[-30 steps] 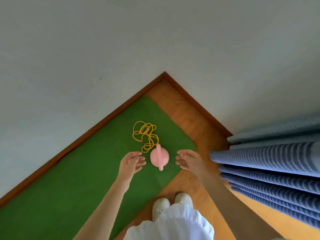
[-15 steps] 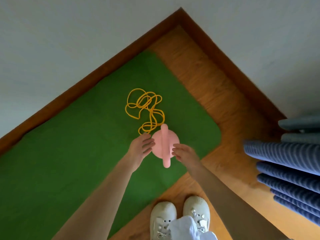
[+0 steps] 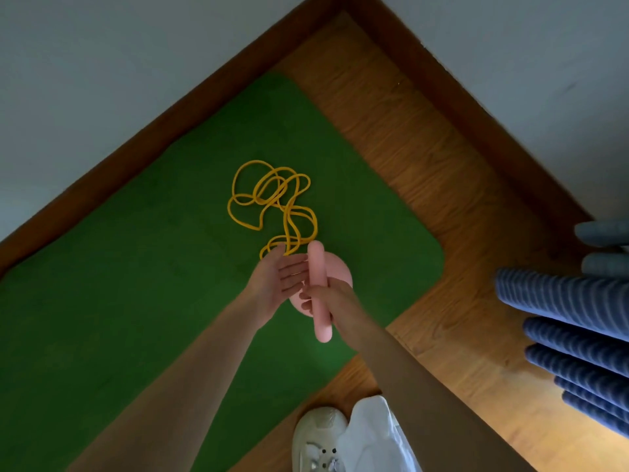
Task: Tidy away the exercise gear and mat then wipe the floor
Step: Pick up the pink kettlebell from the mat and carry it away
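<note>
A pink exercise roller, a disc wheel with a long bar handle (image 3: pixel 316 267), sits on the green mat (image 3: pixel 136 267) near its right corner. My right hand (image 3: pixel 326 298) grips the lower half of the bar handle. My left hand (image 3: pixel 279 277) lies flat and open against the left side of the wheel, fingers straight, palm facing the bar. A tangled yellow rope (image 3: pixel 272 206) lies on the mat just beyond the roller, its nearest loop by my left fingertips.
The mat lies in a room corner on a wooden floor (image 3: pixel 425 165), bounded by dark skirting and grey walls (image 3: pixel 102 63). Blue striped curtain folds (image 3: pixel 571 321) hang at the right. My white shoe (image 3: pixel 316 441) stands at the mat's near edge.
The view has dropped closer to the mat. My right hand has gone from touching the wheel to gripping the bar handle, and my left hand has flattened against the wheel.
</note>
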A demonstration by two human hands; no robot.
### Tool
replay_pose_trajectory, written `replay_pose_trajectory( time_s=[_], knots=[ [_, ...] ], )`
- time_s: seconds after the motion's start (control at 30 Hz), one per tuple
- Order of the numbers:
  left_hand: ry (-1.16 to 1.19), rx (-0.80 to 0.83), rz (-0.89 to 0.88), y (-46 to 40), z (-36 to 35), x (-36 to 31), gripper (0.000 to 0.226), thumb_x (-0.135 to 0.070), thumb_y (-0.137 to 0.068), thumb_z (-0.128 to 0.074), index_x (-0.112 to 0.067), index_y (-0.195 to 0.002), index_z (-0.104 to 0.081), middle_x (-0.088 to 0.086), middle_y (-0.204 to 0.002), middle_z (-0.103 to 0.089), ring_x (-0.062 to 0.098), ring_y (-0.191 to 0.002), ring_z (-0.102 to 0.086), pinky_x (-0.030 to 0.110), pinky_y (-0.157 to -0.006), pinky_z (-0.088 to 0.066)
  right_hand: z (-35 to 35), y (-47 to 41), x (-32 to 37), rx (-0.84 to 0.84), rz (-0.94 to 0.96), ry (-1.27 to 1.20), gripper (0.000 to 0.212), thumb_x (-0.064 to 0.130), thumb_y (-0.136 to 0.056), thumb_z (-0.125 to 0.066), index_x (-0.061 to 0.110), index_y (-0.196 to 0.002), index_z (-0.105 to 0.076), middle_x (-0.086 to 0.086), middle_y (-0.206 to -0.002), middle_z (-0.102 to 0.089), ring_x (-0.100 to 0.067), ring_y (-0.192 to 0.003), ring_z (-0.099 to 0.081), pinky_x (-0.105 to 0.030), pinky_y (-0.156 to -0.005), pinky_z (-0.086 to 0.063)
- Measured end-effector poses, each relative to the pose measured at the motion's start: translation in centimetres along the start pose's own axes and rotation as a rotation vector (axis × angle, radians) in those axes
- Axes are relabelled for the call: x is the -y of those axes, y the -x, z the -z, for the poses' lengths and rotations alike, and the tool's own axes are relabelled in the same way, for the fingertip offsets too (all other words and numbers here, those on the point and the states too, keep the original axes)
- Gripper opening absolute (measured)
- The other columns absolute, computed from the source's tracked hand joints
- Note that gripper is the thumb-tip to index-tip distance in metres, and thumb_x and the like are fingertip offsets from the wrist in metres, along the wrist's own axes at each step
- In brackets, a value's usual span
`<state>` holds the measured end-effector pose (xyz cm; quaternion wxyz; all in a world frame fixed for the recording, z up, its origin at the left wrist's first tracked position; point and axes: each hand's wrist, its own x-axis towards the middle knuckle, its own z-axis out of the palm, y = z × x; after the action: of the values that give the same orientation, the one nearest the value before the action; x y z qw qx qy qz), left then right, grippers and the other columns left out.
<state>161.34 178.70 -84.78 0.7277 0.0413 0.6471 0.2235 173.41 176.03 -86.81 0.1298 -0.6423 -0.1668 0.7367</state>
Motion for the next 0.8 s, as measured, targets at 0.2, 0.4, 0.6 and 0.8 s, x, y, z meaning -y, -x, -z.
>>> replay_pose_trajectory(
  time_s=[0.2,0.4,0.6,0.8],
  knots=[
    [-0.041,-0.052,0.001,1.1,0.4,0.6,0.039,-0.032,-0.100,-0.034,-0.005,-0.120,-0.054,0.010,-0.112,-0.063,0.022,-0.100,-0.060,0.035,-0.093,-0.041,-0.3,0.4,-0.4,-0.165,-0.043,-0.005,0.016,0.003,-0.083,-0.058,0.005,-0.099,-0.056,-0.005,-0.070,-0.055,-0.016,-0.061,-0.051,-0.022,-0.056,-0.045],
    [-0.110,-0.109,-0.001,4.1,1.9,0.3,0.027,-0.017,-0.097,-0.042,-0.008,-0.120,-0.053,0.009,-0.111,-0.064,0.021,-0.098,-0.062,0.034,-0.092,-0.044,0.8,2.4,-1.8,-0.284,-0.138,0.023,0.006,0.004,-0.081,-0.060,0.006,-0.077,-0.057,-0.006,-0.058,-0.053,-0.018,-0.053,-0.049,-0.027,-0.056,-0.044],
    [-0.190,-0.128,-0.016,9.3,3.3,-0.4,0.025,-0.014,-0.098,-0.042,-0.010,-0.119,-0.054,0.006,-0.111,-0.063,0.018,-0.100,-0.061,0.028,-0.085,-0.048,2.3,9.2,-3.5,-0.358,-0.170,0.101,0.011,0.002,-0.081,-0.059,0.003,-0.071,-0.056,-0.008,-0.055,-0.050,-0.019,-0.050,-0.046,-0.024,-0.050,-0.039],
    [-0.252,-0.105,-0.014,17.4,3.2,-1.9,0.024,-0.013,-0.098,-0.041,-0.010,-0.117,-0.055,0.007,-0.109,-0.064,0.019,-0.096,-0.061,0.031,-0.088,-0.048,2.2,18.9,-2.1,-0.346,-0.065,0.326,0.009,0.008,-0.082,-0.062,0.004,-0.090,-0.062,-0.005,-0.057,-0.055,-0.018,-0.052,-0.049,-0.029,-0.055,-0.040]
  ],
)
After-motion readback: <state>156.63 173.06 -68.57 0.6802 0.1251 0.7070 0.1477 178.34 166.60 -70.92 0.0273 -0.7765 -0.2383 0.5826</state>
